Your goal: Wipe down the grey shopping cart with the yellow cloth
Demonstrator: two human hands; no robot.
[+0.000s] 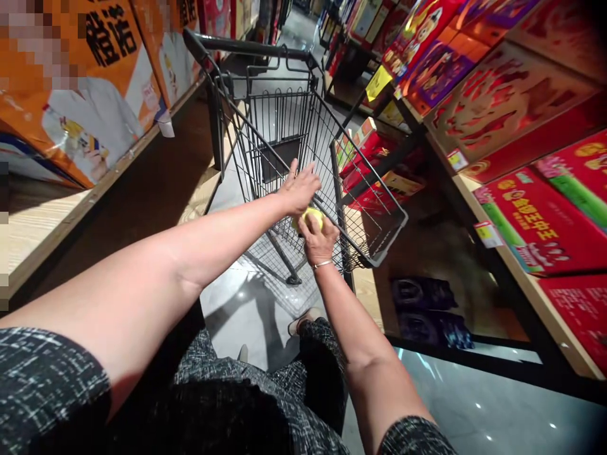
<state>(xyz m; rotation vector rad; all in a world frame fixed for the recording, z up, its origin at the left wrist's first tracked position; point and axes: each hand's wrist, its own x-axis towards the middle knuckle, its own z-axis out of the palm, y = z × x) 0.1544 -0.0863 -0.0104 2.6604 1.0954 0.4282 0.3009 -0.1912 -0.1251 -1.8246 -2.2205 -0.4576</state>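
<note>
Yellow ball gripped in right hand by cart's near side edge, roundish, no long axis seen. Left hand held spread, empty-looking, just beyond ball; contact can't be told tbh.

The view is taken from the person's head, looking forward and steeply down over patterned clothing at the bottom, which lies nearest. The forearms reach away from the lower corners; the left hand and right hand sit at middle range, near the centre. Beyond them stands the shopping cart. The front edges of the left shelf and right shelf draw together toward the top, along the aisle.
</note>
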